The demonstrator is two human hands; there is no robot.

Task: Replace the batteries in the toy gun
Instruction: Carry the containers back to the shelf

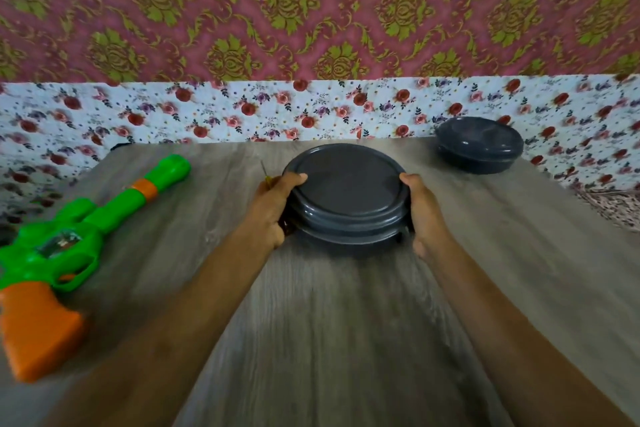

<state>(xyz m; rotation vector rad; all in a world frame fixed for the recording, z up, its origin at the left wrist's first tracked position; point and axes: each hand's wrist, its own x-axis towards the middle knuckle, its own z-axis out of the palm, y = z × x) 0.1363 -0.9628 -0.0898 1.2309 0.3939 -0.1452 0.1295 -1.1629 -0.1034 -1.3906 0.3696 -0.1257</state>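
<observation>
1. We see the wood-grain table (329,340) running wide and bare from the near edge up to the arms. Its far edge meets a floral cloth (242,111), and patterned wallpaper (311,10) rises above that.
2. The toy gun (69,243), green with an orange stock, lies by the table's left edge, well apart from both hands. Its barrel points away and to the right.
3. A dark grey round container (346,194) with its lid on sits mid-table. There is open tabletop on either side of it.
4. A second dark grey container (479,146) stands at the far right, close to the table's far edge.
5. The left hand (273,208) grips the round container's left side, with its thumb over the lid rim.
6. The right hand (424,215) clasps the opposite side in the same way, with its thumb on the rim.
7. The fingers of both hands curl out of our sight behind the container's wall.
8. Just beyond the left hand a thin shaft with a yellow handle shows, possibly a screwdriver (266,173). We cannot tell whether the hand holds it or it lies on the table.
9. The gun's stock is cut off by the picture's left edge, and motion blur softens the near tabletop.
</observation>
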